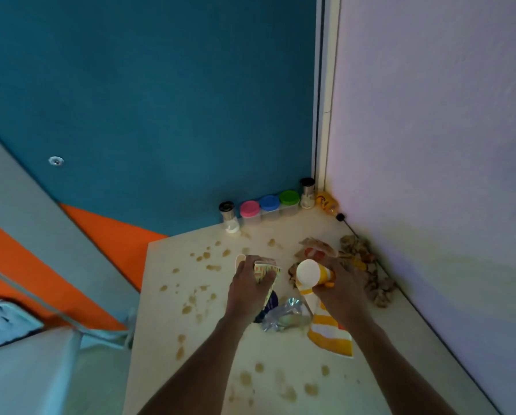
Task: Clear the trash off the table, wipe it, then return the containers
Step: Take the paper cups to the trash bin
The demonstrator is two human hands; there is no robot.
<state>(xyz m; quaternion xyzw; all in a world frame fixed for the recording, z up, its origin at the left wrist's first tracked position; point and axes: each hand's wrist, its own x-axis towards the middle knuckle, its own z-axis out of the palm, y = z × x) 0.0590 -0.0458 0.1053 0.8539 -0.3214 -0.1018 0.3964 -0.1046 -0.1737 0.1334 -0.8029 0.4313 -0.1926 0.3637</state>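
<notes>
A: Step in hand is trash pickup; wiping not yet begun. Left hand [252, 284] grips a crumpled patterned wrapper [265, 269]. Right hand [340, 287] is curled round a paper cup [312, 274] lying on its side, mouth toward camera.

B: What is left on the table [167, 339]?

A: A clear plastic wrapper [286, 314] between the wrists, a yellow-striped wrapper [330, 330] at 5 o'clock of the cup, scraps [316, 250] at 12. Brown stains [202, 256] all over.

B: Next move?

A: Likely carry both handfuls off; no bin in view.

B: Obstacles?

A: Containers [268, 205] line the wall at 12 o'clock, well apart from the hands. A crumpled cloth [367, 268] lies at 3 o'clock along the wall, just beside the right hand.
</notes>
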